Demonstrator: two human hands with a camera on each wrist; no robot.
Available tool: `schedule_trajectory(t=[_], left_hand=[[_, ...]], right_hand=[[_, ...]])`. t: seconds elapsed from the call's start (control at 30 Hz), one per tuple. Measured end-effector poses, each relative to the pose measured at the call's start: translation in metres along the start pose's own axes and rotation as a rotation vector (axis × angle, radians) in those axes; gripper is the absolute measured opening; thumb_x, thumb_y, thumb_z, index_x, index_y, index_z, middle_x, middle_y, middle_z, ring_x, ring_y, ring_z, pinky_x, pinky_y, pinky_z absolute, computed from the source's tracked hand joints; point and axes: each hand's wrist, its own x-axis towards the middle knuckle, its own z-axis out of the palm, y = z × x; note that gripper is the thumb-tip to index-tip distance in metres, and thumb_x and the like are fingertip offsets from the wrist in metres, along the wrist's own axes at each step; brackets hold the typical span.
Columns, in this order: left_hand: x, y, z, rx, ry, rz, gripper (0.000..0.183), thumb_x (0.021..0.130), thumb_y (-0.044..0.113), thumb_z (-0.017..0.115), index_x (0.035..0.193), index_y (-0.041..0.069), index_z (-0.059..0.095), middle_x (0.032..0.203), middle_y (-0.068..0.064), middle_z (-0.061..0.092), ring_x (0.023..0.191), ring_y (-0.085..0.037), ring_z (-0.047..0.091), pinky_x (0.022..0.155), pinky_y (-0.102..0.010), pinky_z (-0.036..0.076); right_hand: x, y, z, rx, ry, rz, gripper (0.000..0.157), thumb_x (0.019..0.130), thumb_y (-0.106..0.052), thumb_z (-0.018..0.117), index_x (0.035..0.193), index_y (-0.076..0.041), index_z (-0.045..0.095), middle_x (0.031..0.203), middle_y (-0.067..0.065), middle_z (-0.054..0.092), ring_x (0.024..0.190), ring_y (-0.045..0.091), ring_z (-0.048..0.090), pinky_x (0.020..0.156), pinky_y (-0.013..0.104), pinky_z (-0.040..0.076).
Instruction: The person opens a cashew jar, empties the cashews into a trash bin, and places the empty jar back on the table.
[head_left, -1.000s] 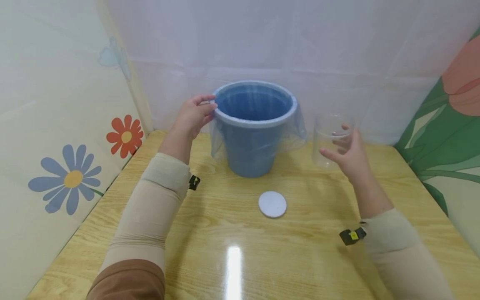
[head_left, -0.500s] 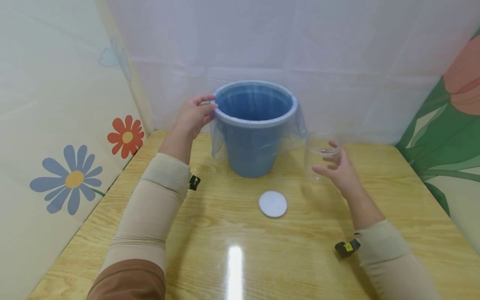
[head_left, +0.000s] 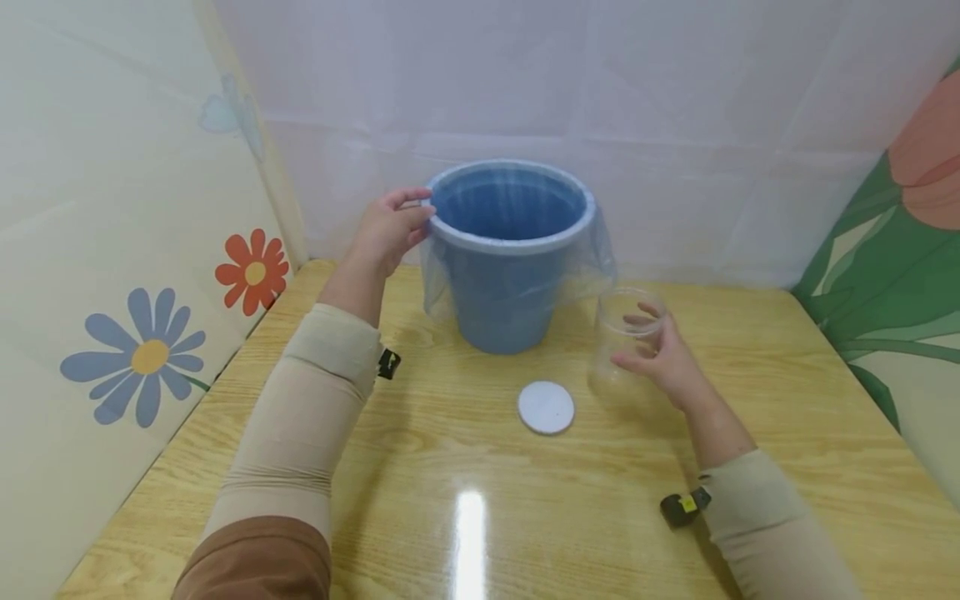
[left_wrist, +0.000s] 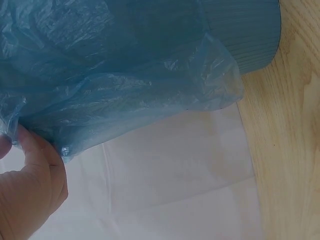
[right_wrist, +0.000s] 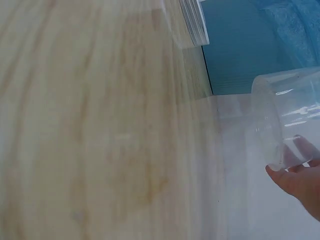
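Observation:
A blue trash can point(head_left: 502, 304), lined with a thin translucent bag point(left_wrist: 125, 95), stands upright near the back of the table. My left hand point(head_left: 390, 229) grips its left rim, where the bag folds over. In the left wrist view, the left hand's point(left_wrist: 35, 185) fingers meet the bag film. My right hand point(head_left: 671, 362) holds a clear plastic jar point(head_left: 618, 321) upright, right of the can, fingers curled round its right side. The right wrist view has this jar point(right_wrist: 300, 115) just off the tabletop. A round white lid point(head_left: 546, 407) lies in front of the can.
The wooden table point(head_left: 420, 475) runs back to a pale cloth backdrop point(head_left: 675, 100). Flower-patterned panels point(head_left: 135, 208) close in the left and right sides. Loose bag film hangs over the can's outer wall.
My right hand has brought the jar left and down, closer to the table and the lid. The left hand stays at the can's rim.

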Motion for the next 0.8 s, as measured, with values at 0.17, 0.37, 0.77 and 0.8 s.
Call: schedule_trajectory(t=[0.17, 0.37, 0.77, 0.8], left_hand=[[0.001, 0.000, 0.000, 0.017, 0.002, -0.006, 0.037, 0.088, 0.007, 0.059, 0.124, 0.013, 0.055, 0.129, -0.009, 0.047, 0.112, -0.017, 0.051, 0.093, -0.025, 0.045], [0.001, 0.000, 0.000, 0.022, 0.003, -0.008, 0.037, 0.089, 0.006, 0.058, 0.125, 0.012, 0.054, 0.129, -0.010, 0.047, 0.112, -0.017, 0.051, 0.093, -0.025, 0.045], [0.001, 0.001, -0.001, 0.038, 0.002, -0.012, 0.038, 0.089, 0.006, 0.058, 0.126, 0.012, 0.053, 0.129, -0.009, 0.046, 0.113, -0.018, 0.051, 0.093, -0.025, 0.045], [0.001, 0.001, -0.001, 0.036, 0.002, -0.010, 0.038, 0.089, 0.006, 0.058, 0.126, 0.012, 0.053, 0.129, -0.010, 0.047, 0.113, -0.018, 0.051, 0.093, -0.025, 0.045]], right_hand=[[0.000, 0.004, 0.002, -0.011, -0.045, -0.015, 0.090, 0.072, 0.004, 0.073, 0.140, -0.005, 0.014, 0.138, 0.030, 0.030, 0.124, 0.045, 0.033, 0.105, 0.056, 0.023], [0.000, 0.008, 0.002, -0.071, -0.084, 0.006, 0.092, 0.073, -0.003, 0.075, 0.140, -0.006, 0.014, 0.139, 0.027, 0.031, 0.126, 0.042, 0.032, 0.106, 0.056, 0.021], [-0.001, 0.013, 0.002, -0.096, -0.204, 0.071, 0.094, 0.071, -0.006, 0.077, 0.142, -0.010, 0.015, 0.140, 0.027, 0.029, 0.127, 0.042, 0.030, 0.103, 0.060, 0.024], [-0.001, 0.013, 0.002, -0.099, -0.215, 0.069, 0.095, 0.071, -0.006, 0.077, 0.142, -0.010, 0.015, 0.140, 0.026, 0.029, 0.127, 0.042, 0.029, 0.103, 0.060, 0.024]])
